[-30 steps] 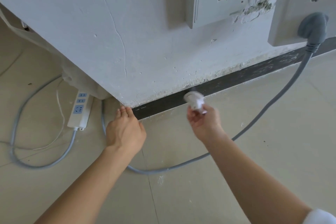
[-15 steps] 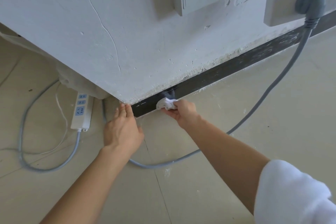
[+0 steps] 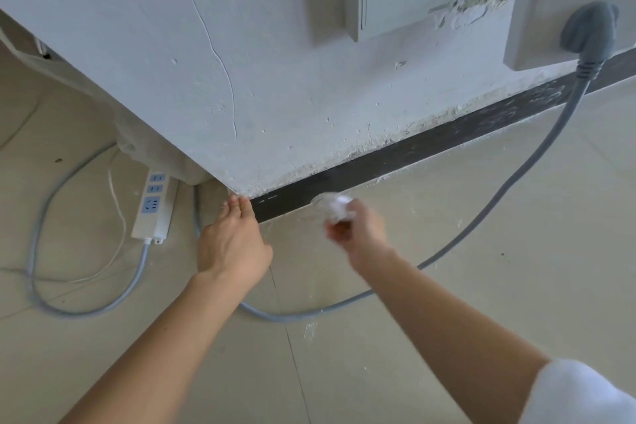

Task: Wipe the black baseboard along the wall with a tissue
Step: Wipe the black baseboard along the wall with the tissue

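Note:
A black baseboard (image 3: 406, 153) runs along the foot of the white wall, from the wall's corner up to the right. My right hand (image 3: 358, 234) holds a crumpled white tissue (image 3: 333, 205) just below the baseboard's lower edge, near its left end; hand and tissue are motion-blurred. My left hand (image 3: 231, 243) lies flat on the floor, fingers together, with the fingertips touching the wall's corner at the baseboard's left end.
A grey cable (image 3: 516, 179) hangs from a grey plug (image 3: 588, 32) in a wall socket, crosses the baseboard and loops over the tiled floor behind my hands. A white power strip (image 3: 153, 205) lies left of the corner. White dust speckles the floor.
My right hand has pulled the tissue off the baseboard, slightly right and toward me. The left hand has stayed at the corner.

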`<state>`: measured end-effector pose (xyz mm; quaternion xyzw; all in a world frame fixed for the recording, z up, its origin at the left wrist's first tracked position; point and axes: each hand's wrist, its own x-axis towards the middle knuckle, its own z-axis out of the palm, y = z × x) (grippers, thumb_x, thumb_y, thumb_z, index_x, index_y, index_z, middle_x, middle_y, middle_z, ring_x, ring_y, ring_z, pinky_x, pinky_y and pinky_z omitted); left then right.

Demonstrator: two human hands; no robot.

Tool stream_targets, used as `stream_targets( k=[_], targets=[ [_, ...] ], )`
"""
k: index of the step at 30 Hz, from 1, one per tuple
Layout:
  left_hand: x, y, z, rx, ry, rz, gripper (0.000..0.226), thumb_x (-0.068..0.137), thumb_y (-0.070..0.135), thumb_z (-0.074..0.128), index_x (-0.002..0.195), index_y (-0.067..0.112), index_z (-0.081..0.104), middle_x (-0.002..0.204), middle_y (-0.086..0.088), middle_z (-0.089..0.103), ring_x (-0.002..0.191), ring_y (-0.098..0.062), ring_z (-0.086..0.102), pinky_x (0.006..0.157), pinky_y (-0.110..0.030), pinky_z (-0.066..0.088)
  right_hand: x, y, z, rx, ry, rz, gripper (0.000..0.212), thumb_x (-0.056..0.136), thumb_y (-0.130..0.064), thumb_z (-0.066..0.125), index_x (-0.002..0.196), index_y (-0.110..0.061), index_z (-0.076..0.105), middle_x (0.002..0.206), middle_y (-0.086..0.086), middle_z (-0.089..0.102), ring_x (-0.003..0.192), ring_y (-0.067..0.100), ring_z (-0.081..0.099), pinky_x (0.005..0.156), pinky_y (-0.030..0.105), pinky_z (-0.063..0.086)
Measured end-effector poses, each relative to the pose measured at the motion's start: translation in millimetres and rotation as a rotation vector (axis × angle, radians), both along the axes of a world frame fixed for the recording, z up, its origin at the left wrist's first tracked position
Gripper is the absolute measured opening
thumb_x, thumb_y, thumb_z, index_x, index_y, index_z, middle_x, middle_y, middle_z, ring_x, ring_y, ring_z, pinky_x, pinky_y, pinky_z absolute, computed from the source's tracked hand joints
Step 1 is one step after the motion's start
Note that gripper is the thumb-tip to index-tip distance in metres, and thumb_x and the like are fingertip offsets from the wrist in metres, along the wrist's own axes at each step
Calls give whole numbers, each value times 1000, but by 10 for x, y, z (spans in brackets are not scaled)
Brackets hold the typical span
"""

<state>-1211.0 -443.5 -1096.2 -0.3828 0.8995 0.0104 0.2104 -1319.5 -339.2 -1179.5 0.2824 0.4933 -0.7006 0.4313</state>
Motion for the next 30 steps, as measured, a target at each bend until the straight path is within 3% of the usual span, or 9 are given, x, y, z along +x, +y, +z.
stream_targets(
  k=[4,7,10,15,19,22,24,27,30],
  targets=[
    [83,-91,14,63,63,-22,72,87,7,36,151,13,2,158,-1,0,145,-12,6,111,-28,24,602,-460,-65,-96,-47,363,18,94,-1,44,104,6,58,93,25,65,67,27,62,65,31,54],
    [172,-169,31,118,84,-22,77,86,2,34,151,22,0,158,8,-4,144,-8,1,107,-28,28,654,-704,-44,-170,-102,280,29,95,2,43,121,14,51,117,32,59,88,32,60,72,35,57],
    [208,-197,42,144,105,-24,81,84,-1,37,150,26,-2,157,11,-6,144,-7,-1,106,-27,29,510,-741,20,-253,-157,76,32,92,8,42,121,18,49,107,31,59,81,32,62,66,36,61],
    [231,-175,17,127,141,-25,79,83,-1,35,151,24,3,158,11,0,145,-10,5,104,-32,34,57,-356,155,-326,-128,-68,22,88,12,38,92,14,59,89,27,63,74,32,65,60,31,61],
    [228,-95,-30,23,108,-13,74,86,10,41,150,16,4,158,2,8,143,-18,15,101,-34,37,-338,-8,180,-278,-59,-178,20,89,12,39,92,15,59,88,28,63,75,33,66,56,30,60],
    [155,19,-61,-99,205,-146,68,70,11,63,134,2,40,127,-16,48,109,-31,51,76,-39,50,-584,180,120,-252,-57,-393,24,88,7,39,99,13,59,94,26,61,78,30,64,51,26,57],
    [82,40,-128,-183,321,-356,63,54,6,69,116,1,55,107,-14,55,89,-30,55,62,-36,50,-692,281,80,-176,-36,-451,28,90,-1,39,104,7,61,89,19,63,71,24,66,49,23,55],
    [-122,50,-189,-228,355,-611,66,66,6,51,132,2,47,136,-12,49,121,-26,45,89,-39,47,-555,272,40,-31,-29,-260,26,90,-4,42,106,1,62,77,15,64,57,20,64,43,20,51],
    [-301,26,-387,-313,314,-758,62,83,3,12,143,3,24,152,-10,28,140,-23,21,110,-43,24,-245,116,18,-25,-52,39,19,90,-1,47,100,3,62,78,19,65,58,24,65,48,25,54]
  ],
)
